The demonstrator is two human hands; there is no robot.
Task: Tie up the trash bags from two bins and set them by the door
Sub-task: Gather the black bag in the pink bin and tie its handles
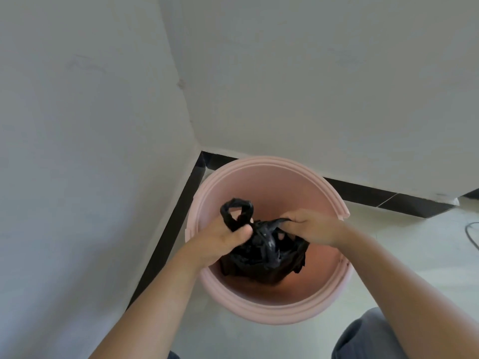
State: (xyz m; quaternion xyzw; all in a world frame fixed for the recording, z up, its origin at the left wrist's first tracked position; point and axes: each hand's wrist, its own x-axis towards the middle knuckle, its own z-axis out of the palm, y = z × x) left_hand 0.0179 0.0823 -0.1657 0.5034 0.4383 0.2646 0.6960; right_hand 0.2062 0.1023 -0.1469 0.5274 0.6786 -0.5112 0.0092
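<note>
A black trash bag (261, 257) sits crumpled inside a round pink bin (269, 310) that stands in a room corner. My left hand (220, 242) grips a twisted strand of the bag, which loops up above my thumb. My right hand (311, 229) pinches the bag's other gathered end, just right of the centre where the strands cross. Both hands hover over the bin's mouth, close together.
White walls (311, 73) meet behind the bin, with a black skirting strip (375, 196) along the pale tiled floor (414, 255). A dark cable (471, 234) curves at the right edge. My grey-trousered knee (370, 338) shows at the bottom right.
</note>
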